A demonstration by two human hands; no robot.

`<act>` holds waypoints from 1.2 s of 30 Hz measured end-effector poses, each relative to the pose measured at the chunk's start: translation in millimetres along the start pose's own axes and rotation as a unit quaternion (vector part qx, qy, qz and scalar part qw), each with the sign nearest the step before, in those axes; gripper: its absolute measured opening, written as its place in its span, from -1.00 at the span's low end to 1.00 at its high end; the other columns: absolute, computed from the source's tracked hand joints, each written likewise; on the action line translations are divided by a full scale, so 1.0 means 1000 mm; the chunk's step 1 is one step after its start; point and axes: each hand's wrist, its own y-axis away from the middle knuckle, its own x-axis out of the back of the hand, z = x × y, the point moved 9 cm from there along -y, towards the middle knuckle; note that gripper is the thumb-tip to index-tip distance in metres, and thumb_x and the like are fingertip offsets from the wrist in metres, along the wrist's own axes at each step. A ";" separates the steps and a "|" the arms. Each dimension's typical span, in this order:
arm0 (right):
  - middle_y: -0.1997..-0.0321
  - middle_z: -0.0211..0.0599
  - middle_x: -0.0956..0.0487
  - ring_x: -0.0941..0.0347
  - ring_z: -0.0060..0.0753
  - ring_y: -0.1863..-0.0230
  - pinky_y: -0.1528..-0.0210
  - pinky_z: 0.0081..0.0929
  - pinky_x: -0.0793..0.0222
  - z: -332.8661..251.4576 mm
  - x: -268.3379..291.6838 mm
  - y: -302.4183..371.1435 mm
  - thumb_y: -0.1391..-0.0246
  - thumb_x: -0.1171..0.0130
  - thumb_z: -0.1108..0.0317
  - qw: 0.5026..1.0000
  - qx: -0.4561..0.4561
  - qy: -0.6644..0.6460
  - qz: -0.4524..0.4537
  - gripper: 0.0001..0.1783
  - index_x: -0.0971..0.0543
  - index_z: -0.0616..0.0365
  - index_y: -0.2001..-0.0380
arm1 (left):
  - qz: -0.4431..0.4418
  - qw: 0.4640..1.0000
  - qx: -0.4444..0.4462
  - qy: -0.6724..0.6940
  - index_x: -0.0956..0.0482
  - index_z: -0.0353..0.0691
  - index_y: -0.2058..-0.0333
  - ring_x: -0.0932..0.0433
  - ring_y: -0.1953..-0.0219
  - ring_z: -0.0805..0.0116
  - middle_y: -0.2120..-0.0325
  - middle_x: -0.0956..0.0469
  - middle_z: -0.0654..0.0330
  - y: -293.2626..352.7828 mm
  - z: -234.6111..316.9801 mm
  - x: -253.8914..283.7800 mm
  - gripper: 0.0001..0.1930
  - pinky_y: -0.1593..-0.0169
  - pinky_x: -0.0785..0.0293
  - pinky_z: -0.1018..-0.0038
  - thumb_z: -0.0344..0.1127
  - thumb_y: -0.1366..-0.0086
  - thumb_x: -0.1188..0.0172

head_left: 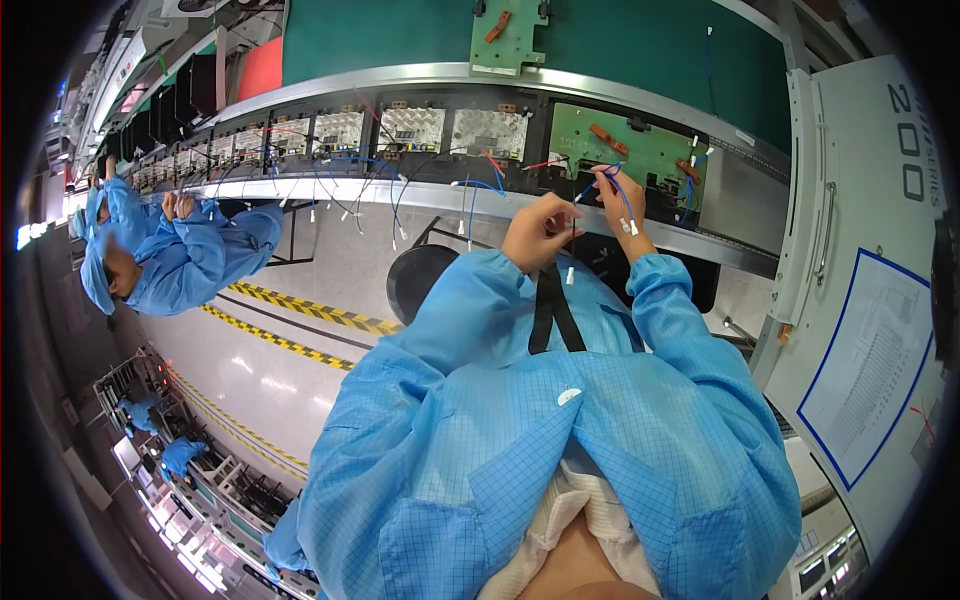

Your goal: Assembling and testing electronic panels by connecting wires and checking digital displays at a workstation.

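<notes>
My right hand (622, 208) is closed in a pinch on a blue wire (631, 196), whose loop hangs down to small white connectors (629, 227). Close beside it, my left hand (538, 232) has its thumb and fingertips curled together at a thin dark wire (574, 236); a white connector (570, 275) hangs below. Both hands are at the near edge of a line of black trays, in front of a green circuit board (574, 128). That board carries brown clamp-like pieces (607, 137) and blue wires at its right end. A red wire (545, 163) crosses its left edge.
Metal-topped units (412, 128) with loose wires run leftward along the metal rail (430, 190). Beyond, another green board (505, 45) rests on a green mat (640, 45). A white cabinet (850, 200) stands right, a black stool (425, 280) below the line. A co-worker (185, 255) works at left.
</notes>
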 end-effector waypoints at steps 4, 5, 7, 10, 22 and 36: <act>0.58 -0.42 -0.54 -0.46 -0.54 0.61 0.53 -0.59 -0.33 0.003 0.000 0.001 -0.06 -0.05 0.26 1.000 -0.018 0.003 -0.004 -0.84 -0.57 -0.02 0.32 | 0.126 0.990 0.056 0.041 -0.40 -0.27 0.26 -0.37 0.46 0.55 0.55 -0.34 0.33 -0.015 0.000 0.003 -0.67 0.34 -0.33 0.59 -0.44 0.02 -0.29; 0.58 -0.41 -0.54 -0.46 -0.54 0.60 0.52 -0.59 -0.33 0.002 0.000 0.001 -0.06 -0.05 0.25 1.000 -0.010 0.000 -0.004 -0.84 -0.57 -0.01 0.32 | 0.142 0.987 0.058 0.057 -0.39 -0.26 0.29 -0.36 0.46 0.56 0.55 -0.34 0.34 -0.019 -0.004 0.002 -0.66 0.35 -0.32 0.62 -0.43 0.03 -0.32; 0.57 -0.39 -0.54 -0.47 -0.50 0.59 0.51 -0.58 -0.34 -0.005 -0.001 0.002 -0.06 -0.06 0.25 1.000 0.002 0.004 -0.002 -0.84 -0.57 0.00 0.32 | 0.195 0.972 0.064 0.115 -0.33 -0.23 0.36 -0.38 0.43 0.58 0.54 -0.38 0.33 -0.027 -0.043 -0.002 -0.66 0.34 -0.34 0.64 -0.43 0.04 -0.35; 0.55 -0.32 -0.55 -0.50 -0.42 0.55 0.48 -0.55 -0.35 -0.008 0.001 0.002 -0.06 -0.06 0.26 0.999 0.022 0.021 0.011 -0.84 -0.57 0.02 0.33 | 0.161 0.950 0.115 0.240 -0.30 -0.23 0.38 -0.43 0.38 0.55 0.50 -0.43 0.30 -0.037 -0.063 -0.019 -0.67 0.28 -0.39 0.61 -0.45 0.02 -0.34; 0.44 -0.21 -0.56 -0.51 -0.16 0.36 0.33 -0.41 -0.37 -0.011 -0.003 0.002 -0.06 -0.03 0.19 0.998 0.024 0.058 0.006 -0.79 -0.56 0.00 0.34 | 0.211 0.950 0.229 -0.017 -0.28 -0.35 0.23 -0.44 0.39 0.41 0.43 -0.41 0.17 -0.035 -0.082 0.002 -0.37 0.36 -0.43 0.53 -0.17 0.17 -0.46; 0.50 -0.25 -0.58 -0.53 -0.35 0.45 0.37 -0.48 -0.36 0.010 -0.007 -0.003 -0.06 -0.06 0.20 0.999 -0.053 -0.002 -0.001 -0.78 -0.57 0.08 0.33 | 0.114 0.962 -0.053 -0.243 -0.50 -0.17 0.27 -0.40 0.11 0.07 0.19 -0.44 0.11 -0.063 -0.021 -0.005 -0.69 0.07 -0.37 0.30 -0.49 0.09 -0.21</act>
